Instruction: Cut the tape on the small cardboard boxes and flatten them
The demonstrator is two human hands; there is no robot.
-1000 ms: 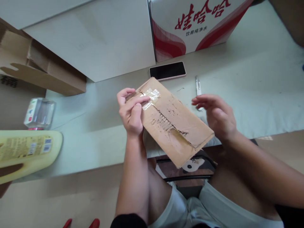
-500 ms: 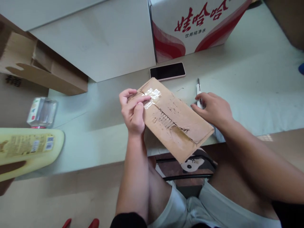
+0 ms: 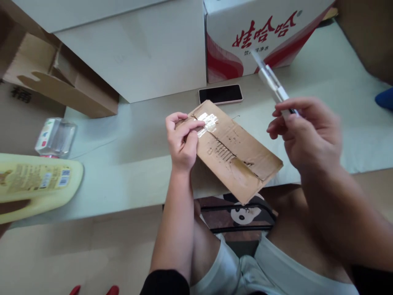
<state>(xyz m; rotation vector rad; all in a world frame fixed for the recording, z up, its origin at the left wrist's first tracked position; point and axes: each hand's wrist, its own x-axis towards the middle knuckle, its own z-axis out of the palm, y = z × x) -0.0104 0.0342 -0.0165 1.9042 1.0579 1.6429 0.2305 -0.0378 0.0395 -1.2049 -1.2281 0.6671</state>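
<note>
My left hand (image 3: pixel 183 141) is closed on the left end of a flat brown cardboard box (image 3: pixel 260 164), its thumb and fingers near a patch of shiny clear tape. The box is tilted over the front edge of the table, and its top is torn along a seam, baring ridged cardboard. Off to the right, my right hand (image 3: pixel 310 131) is raised and pinches a slim white pen-like tool (image 3: pixel 278 90). The tool's thin, pale end points up and away from me. Motion blurs it, so whether it is a pen or a slim knife is unclear.
A phone (image 3: pixel 221 94) lies behind the box, before a white carton (image 3: pixel 135 61) and a red-and-white carton (image 3: pixel 227 57). Leftward are an open cardboard box (image 3: pixel 76 90), a clear bottle (image 3: pixel 58 137) and a yellow jug (image 3: pixel 55 192). A blue object (image 3: pixel 385 98) shows at right.
My right hand has picked the white pen-like tool up off the table and lifted it to the right. My left hand still holds the cardboard box, in much the same pose.
</note>
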